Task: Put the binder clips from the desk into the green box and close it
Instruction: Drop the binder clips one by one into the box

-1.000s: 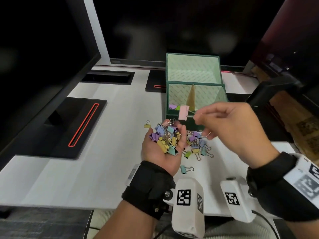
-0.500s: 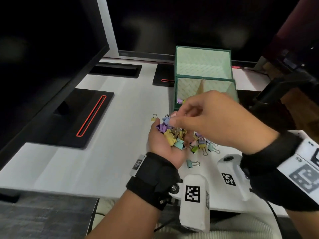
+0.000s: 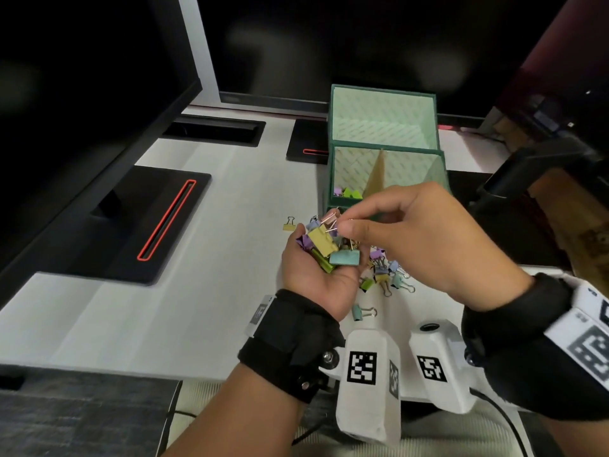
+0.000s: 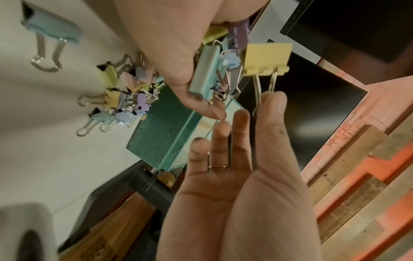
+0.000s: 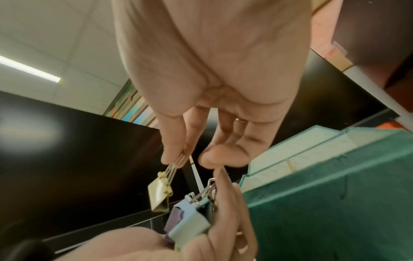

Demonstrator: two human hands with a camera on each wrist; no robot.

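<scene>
Basically: white desk with a monitor far left; green box sits far right of centre, lid stood open behind it, a few clips already in its near-left corner. Loose pile of binder clips lies on the desk just near of the box, one blue clip apart on the near side, one yellow stray to the left. Left hand is palm up, fingers cupped round a heap of clips. Right hand hovers over that heap, thumb and forefinger pinched on the wire handles of a yellow clip, other fingers loosely spread. Risk, as I read it: handles in the heap look interlocked, so lifting the yellow one could drag neighbours off the palm onto the desk or over its near edge; a thin-wire pinch could also slip short of the box. Left wrist view shows the yellow clip hanging free of the heap; in the head view it looks buried. Right wrist view shows both handles squeezed together; the head view hides that.
</scene>
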